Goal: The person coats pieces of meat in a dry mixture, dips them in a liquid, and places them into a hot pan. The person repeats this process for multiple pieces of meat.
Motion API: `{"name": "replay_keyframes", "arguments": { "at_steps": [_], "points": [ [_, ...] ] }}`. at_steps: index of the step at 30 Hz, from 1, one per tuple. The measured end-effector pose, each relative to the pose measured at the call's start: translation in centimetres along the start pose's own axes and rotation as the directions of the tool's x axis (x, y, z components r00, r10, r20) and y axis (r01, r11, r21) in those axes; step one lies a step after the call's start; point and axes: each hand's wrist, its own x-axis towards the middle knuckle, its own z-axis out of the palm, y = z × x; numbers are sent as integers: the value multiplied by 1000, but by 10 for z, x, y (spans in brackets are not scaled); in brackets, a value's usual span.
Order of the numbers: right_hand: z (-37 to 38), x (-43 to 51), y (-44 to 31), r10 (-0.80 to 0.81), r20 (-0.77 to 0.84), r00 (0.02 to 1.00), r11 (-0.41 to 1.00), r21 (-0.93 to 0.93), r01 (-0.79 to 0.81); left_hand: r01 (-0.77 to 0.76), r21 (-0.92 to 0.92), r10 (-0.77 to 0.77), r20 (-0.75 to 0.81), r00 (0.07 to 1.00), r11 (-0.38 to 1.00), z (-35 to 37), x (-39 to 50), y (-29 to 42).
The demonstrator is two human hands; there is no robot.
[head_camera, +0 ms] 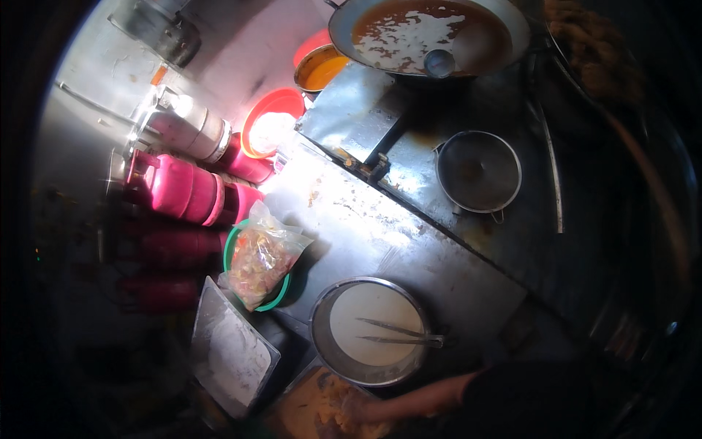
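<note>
A bare forearm in a dark sleeve reaches in from the lower right, and I take it as mine. My right hand [359, 407] is down among tan, lumpy coated pieces [332, 423] in a tray of yellowish crumbs or flour [299, 403]. Its fingers are dim and partly hidden, so their grip does not show. My left hand is out of view. Just above the forearm stands a steel pot [321, 337] of pale, milky liquid [351, 307]. Metal tongs [433, 340] lean in it, their arms in the liquid.
A plastic bag of raw-looking pieces [260, 263] rests on a green tub [282, 293]. Beside it is a bin of white flour [236, 356]. A wok of brown, foamy oil [339, 35], a round strainer [480, 171] and pink gas cylinders [184, 186] lie farther off.
</note>
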Motion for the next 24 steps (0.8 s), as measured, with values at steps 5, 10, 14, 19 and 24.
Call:
{"name": "replay_keyframes", "arguments": {
  "at_steps": [5,10,14,19,24],
  "points": [
    [-33,-6,-5,83,167,982,966,227,-120,-11,42,10,26,1000,999,6,3,-5],
    [-83,-7,1,-59,355,933,998,48,45,-49,63,48,7,999,997,6,8,-21],
    [-85,-1,4,-68,333,941,998,4,70,-97,73,100,-46,994,993,1,22,-60],
    [-38,26,-11,92,201,975,995,21,-98,-417,447,435,67,898,791,8,45,-120],
    [-24,30,-7,120,257,959,989,49,-136,-250,-167,250,-18,968,954,26,56,-125]
  ]
}}
